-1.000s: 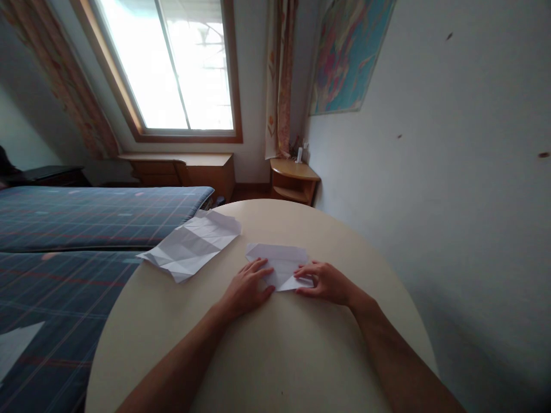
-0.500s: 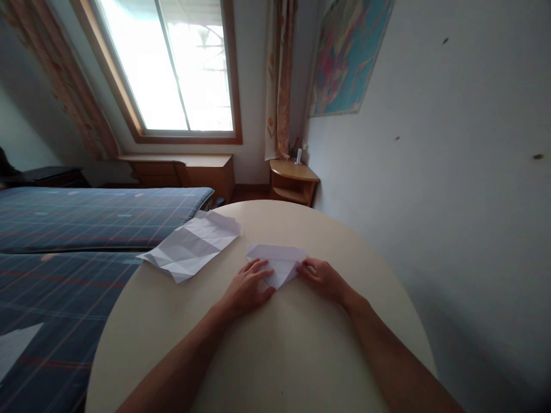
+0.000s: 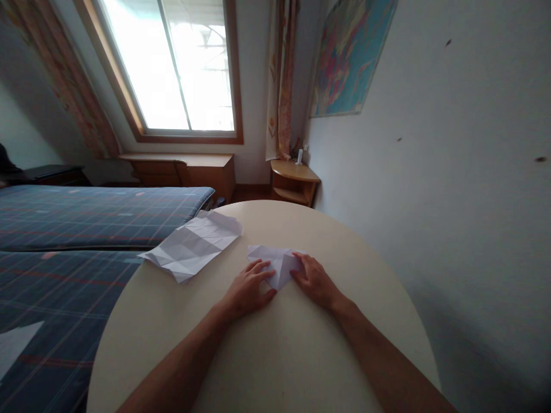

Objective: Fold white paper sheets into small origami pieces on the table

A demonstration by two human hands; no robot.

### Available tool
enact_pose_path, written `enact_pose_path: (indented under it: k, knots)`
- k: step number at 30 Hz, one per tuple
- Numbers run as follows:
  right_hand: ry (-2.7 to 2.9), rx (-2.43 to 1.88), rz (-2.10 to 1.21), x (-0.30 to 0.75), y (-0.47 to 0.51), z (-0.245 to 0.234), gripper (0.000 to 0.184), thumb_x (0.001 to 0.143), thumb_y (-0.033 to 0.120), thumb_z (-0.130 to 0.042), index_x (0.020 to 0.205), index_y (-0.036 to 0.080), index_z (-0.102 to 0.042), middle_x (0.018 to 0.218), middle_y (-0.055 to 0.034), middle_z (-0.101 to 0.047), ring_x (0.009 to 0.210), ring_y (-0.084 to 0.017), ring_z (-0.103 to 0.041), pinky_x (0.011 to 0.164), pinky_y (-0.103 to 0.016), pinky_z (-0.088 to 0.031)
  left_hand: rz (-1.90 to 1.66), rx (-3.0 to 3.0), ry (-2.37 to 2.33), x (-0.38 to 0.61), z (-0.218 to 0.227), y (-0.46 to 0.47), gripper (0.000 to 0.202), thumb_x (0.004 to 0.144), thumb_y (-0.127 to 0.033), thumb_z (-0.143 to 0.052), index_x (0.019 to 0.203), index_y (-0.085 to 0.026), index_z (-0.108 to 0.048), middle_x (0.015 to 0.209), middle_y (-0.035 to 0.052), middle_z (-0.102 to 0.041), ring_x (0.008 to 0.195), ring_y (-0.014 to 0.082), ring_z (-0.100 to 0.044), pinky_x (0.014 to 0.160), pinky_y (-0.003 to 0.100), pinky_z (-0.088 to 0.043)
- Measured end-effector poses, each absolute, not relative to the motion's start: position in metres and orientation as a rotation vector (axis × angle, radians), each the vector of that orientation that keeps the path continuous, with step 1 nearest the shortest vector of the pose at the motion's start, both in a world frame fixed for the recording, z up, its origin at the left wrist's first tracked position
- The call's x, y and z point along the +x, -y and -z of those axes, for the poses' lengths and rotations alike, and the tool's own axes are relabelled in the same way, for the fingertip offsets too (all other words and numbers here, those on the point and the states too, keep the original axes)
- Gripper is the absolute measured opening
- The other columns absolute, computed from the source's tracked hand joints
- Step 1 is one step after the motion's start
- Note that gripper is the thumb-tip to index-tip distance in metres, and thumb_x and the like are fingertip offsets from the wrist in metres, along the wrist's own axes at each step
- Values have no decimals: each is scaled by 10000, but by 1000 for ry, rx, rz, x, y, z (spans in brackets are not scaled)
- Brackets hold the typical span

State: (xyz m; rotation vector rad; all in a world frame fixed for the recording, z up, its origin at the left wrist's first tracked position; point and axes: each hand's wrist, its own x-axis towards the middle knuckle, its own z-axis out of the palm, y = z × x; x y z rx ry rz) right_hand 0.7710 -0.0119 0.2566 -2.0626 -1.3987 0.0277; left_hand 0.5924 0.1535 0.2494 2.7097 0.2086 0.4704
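A small sheet of folded white paper (image 3: 280, 268) lies on the round cream table (image 3: 275, 355), its lower end coming to a point. My left hand (image 3: 252, 287) rests on the left part of the paper, fingers and thumb spread and pressing it down. At the right side, my right hand (image 3: 314, 278) grips a folded-over flap, the index finger near the top edge and the thumb lower down. The fingers cover part of both sides of the paper.
A larger creased white sheet (image 3: 193, 246) lies at the table's left edge. Beyond it are blue plaid mattresses (image 3: 103, 215), with another paper (image 3: 17, 344) at lower left. A wall (image 3: 465, 229) stands to the right; a small corner shelf (image 3: 295, 170) is behind the table.
My right hand has moved slightly left, bringing the paper's right flap inward over the middle, where a crease now shows. My left hand has stayed in place.
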Motion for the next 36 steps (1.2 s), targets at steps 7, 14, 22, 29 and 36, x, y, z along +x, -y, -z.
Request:
enact_pose_path:
  k: [7,14,22,29,36]
  knots:
    - [1488,-2180,17,767,12,-260,441,920,288,-493,1358,274,-541,1462,-84,-473,1374,-257,-377,1163,-513,-218,-472,2692,-185,593,-251,-153,521,817,-353,-657,1325,-275,-574,1445,49,-522,1380,277,-414,1156,447,-369]
    - [1617,-2278,-106,759,10,-261,479,957,368,-444,1407,218,-512,1540,-90,-386,1466,-277,-223,1177,-567,-106,-501,2707,-196,594,-250,-151,550,861,-405,-615,1377,-239,-519,1430,69,-533,1364,274,-423,1147,443,-375]
    - [1678,-2267,-160,754,10,-257,632,945,504,-452,1493,198,-382,1567,-119,-320,1468,-284,-220,1186,-535,-100,-410,2795,-183,594,-251,-147,463,922,-426,-550,1379,-359,-516,1532,20,-412,1435,285,-321,1177,503,-279]
    - [1559,-2360,-182,754,9,-259,575,963,497,-418,1484,257,-398,1583,-86,-291,1474,-298,-193,1172,-572,-94,-392,2790,-199,594,-251,-147,457,906,-418,-573,1358,-362,-540,1519,16,-433,1436,291,-324,1178,517,-261]
    - [1304,-2522,-75,761,9,-260,505,976,329,-355,1447,184,-467,1560,-90,-340,1474,-297,-191,1182,-536,-126,-353,2810,-231,594,-252,-145,463,901,-402,-575,1361,-367,-535,1528,4,-419,1439,298,-316,1178,533,-252]
